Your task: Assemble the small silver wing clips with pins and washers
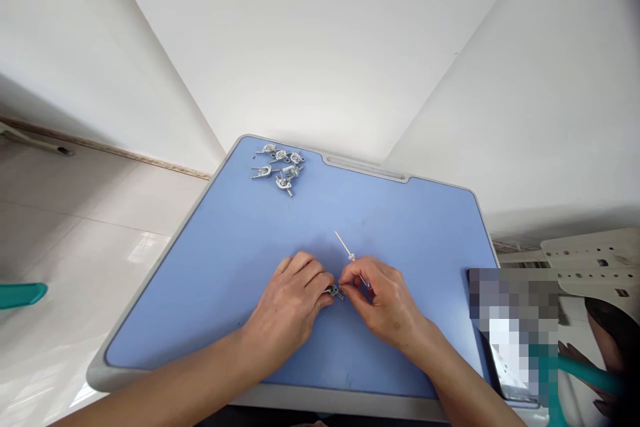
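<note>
My left hand (295, 297) and my right hand (383, 297) meet over the middle of a blue table top (225, 267). Both pinch a small grey metal part (334, 291) between their fingertips. A thin screwdriver (346, 248) with a clear handle sticks out from under my right hand's fingers, its metal tip pointing away to the upper left. Whether the right hand grips the screwdriver or it only lies beneath, I cannot tell.
A pile of several similar metal parts (279, 169) lies at the far left corner of the table. A pen groove (365, 169) runs along the far edge. A white perforated bracket (590, 260) and a blurred patch sit at the right. White walls surround the table.
</note>
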`<state>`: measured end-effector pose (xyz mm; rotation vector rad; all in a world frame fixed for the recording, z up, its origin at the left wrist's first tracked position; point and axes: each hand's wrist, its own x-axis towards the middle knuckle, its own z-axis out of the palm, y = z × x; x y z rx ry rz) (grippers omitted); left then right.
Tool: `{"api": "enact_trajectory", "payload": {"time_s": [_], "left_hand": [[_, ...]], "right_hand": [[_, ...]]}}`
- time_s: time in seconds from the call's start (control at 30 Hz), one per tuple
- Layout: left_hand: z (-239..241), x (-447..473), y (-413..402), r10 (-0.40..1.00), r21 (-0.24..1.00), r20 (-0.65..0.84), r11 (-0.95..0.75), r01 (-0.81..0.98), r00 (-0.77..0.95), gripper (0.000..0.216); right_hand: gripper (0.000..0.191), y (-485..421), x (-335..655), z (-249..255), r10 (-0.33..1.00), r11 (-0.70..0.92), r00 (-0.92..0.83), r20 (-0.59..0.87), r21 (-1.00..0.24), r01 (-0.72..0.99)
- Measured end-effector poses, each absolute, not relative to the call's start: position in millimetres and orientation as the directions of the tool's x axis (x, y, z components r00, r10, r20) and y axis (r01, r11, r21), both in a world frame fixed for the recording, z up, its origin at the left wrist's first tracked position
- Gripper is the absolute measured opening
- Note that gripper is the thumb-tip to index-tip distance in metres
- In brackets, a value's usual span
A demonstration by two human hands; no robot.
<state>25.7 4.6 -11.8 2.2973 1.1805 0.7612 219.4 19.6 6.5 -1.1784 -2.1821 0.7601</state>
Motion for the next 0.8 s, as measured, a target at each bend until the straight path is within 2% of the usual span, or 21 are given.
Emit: {"api": "enact_trajectory", "payload": {"time_s": [0.43,0.53,0.63,0.7,0.8], "left_hand": [[-11.9,27.0,6.7,0.844,0.654,0.271,-0.515,0.554,0.463,0.010],[-11.5,27.1,7.0,0.846,0.661,0.255,-0.506,0.554,0.468,0.011],[-11.4,26.4,7.0,0.845,0.651,0.243,-0.506,0.566,0.476,0.012],[-11.6,26.1,6.6,0.842,0.632,0.245,-0.515,0.580,0.480,0.011],[-12.3,26.9,5.5,0.837,0.591,0.237,-0.527,0.611,0.492,0.010]], "right_hand": [[0.021,22.9,218.6,2.9,0.784,0.587,-0.550,0.286,-0.628,0.510],[0.022,22.3,216.8,1.0,0.833,0.524,-0.482,0.271,-0.665,0.532],[0.021,19.9,213.3,-4.6,0.900,0.429,-0.336,0.279,-0.705,0.565],[0.020,17.9,210.4,-9.0,0.904,0.427,-0.268,0.334,-0.671,0.606],[0.018,14.7,206.4,-13.5,0.858,0.490,-0.289,0.425,-0.507,0.709]]}}
